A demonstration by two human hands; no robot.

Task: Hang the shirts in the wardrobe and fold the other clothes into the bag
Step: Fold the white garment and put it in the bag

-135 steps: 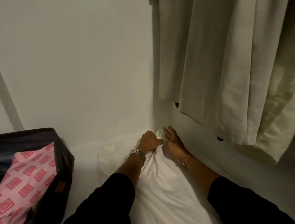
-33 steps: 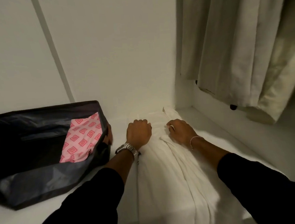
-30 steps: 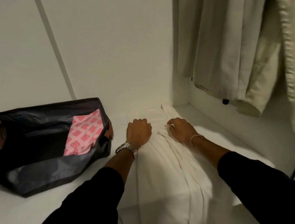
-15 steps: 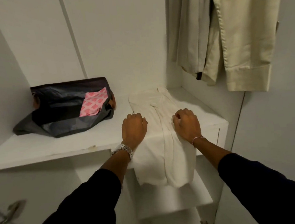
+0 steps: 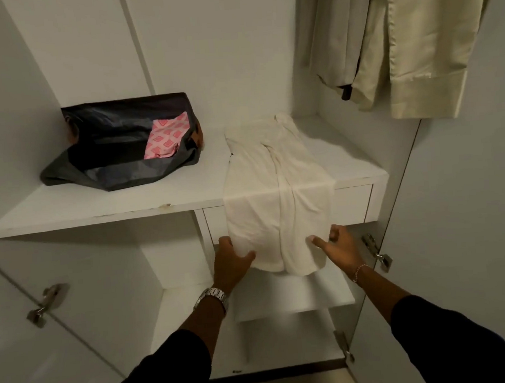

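A white garment (image 5: 277, 171) lies lengthwise on the wardrobe shelf (image 5: 95, 203), and its lower end hangs over the front edge. My left hand (image 5: 232, 261) grips the hanging end at its left side, thumb on the front of the cloth. My right hand (image 5: 335, 245) holds the right side of the same end, thumb across the front. A dark bag (image 5: 116, 171) stands open at the back left of the shelf, with a pink patterned cloth (image 5: 167, 136) inside. Cream and beige shirts (image 5: 414, 42) hang at the upper right.
A smaller white shelf (image 5: 292, 297) sits below the hanging cloth. The wardrobe doors stand open, with metal hinges at the left (image 5: 47, 301) and the right (image 5: 376, 251). A drawer front (image 5: 355, 204) lies under the shelf's right part.
Both hands slid back along the garment from its far end, over the shelf edge, down to the hanging end. The view pulled back, showing the shelf front and compartments below.
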